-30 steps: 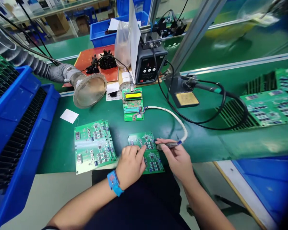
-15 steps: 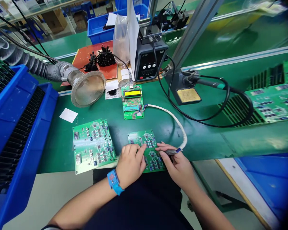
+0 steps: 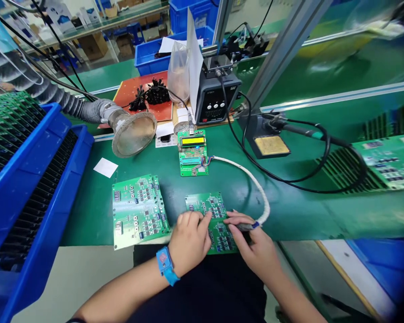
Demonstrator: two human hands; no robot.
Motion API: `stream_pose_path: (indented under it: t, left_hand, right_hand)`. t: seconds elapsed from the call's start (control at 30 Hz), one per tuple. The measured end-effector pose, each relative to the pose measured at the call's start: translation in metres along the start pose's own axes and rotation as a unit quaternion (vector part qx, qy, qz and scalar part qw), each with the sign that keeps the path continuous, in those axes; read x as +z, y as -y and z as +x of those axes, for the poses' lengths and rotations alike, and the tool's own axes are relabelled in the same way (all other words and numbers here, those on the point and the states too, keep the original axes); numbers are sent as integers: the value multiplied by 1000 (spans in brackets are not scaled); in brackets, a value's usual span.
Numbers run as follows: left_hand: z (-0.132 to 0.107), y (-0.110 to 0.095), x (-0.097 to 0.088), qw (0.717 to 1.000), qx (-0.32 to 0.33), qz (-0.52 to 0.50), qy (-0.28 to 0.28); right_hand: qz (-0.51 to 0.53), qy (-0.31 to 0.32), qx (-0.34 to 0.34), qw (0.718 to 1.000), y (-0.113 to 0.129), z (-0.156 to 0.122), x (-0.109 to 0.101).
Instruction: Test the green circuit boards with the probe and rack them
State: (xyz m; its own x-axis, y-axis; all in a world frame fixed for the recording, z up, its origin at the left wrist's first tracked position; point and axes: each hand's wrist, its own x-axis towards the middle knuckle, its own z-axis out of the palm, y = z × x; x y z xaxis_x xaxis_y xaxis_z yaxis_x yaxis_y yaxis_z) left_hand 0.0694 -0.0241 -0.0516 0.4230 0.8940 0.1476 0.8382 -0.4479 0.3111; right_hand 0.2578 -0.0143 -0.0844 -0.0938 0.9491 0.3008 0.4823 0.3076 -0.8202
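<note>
A green circuit board (image 3: 205, 202) with a small digit display lies at the bench's front edge, its left part covered by my left hand (image 3: 191, 237). That hand's fingers are curled on the board, with the index finger pressing its surface. My right hand (image 3: 252, 242) pinches a dark probe (image 3: 244, 227) at the end of a white-sleeved cable (image 3: 256, 179); its tip touches or nearly touches the board's right side. The cable runs to a small programmer board (image 3: 193, 152) with a lit yellow screen and a blue light. More circuit boards (image 3: 139, 211) lie stacked to the left.
Behind stand a soldering station (image 3: 217, 101) and an iron in its holder (image 3: 267, 139), its black cord looping right. A fume duct (image 3: 134, 134) hangs at left above a white paper (image 3: 105, 167). Blue bins (image 3: 50, 166) fill the left; boards (image 3: 390, 157) stand at right.
A blue light now shows on the programmer board. The whole view has shifted slightly; both hands keep their places on the circuit board.
</note>
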Motion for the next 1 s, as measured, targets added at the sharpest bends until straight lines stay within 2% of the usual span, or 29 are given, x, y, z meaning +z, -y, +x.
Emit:
stream_pose_path:
  t: [0.23, 0.4, 0.6, 1.0]
  left_hand:
    - [5, -7, 0, 1000, 3, -15, 25]
    - [15, -8, 5, 998, -14, 27, 49]
    - [21, -6, 2, 995, -9, 53, 83]
    - [21, -4, 3, 994, -16, 41, 102]
  right_hand:
    - [12, 17, 5, 1000, -2, -4, -2]
    - [3, 18, 4, 1000, -4, -5, -2]
    - [7, 22, 2, 1000, -2, -5, -2]
    - [4, 23, 5, 1000, -4, -5, -2]
